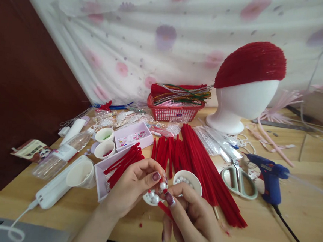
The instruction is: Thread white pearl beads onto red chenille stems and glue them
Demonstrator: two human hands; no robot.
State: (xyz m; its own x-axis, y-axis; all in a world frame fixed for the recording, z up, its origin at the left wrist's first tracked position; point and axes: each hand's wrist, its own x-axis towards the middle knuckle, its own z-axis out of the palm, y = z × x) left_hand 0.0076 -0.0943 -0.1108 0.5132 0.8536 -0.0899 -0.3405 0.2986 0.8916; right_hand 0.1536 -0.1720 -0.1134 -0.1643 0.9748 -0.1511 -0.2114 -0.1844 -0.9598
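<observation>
Over wooden tabletop (pixel 297 215), just before cup of pearls (pixel 188 178): left fingers (pixel 153 177) pinching pearl (pixel 162 186), right fingers (pixel 171 200) pinching red stem (pixel 165 209); best held steady and threaded slowly.

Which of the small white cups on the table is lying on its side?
The white cup left of the left hand, beside the long white case. It is tipped over, while the other cups stand upright.
</observation>
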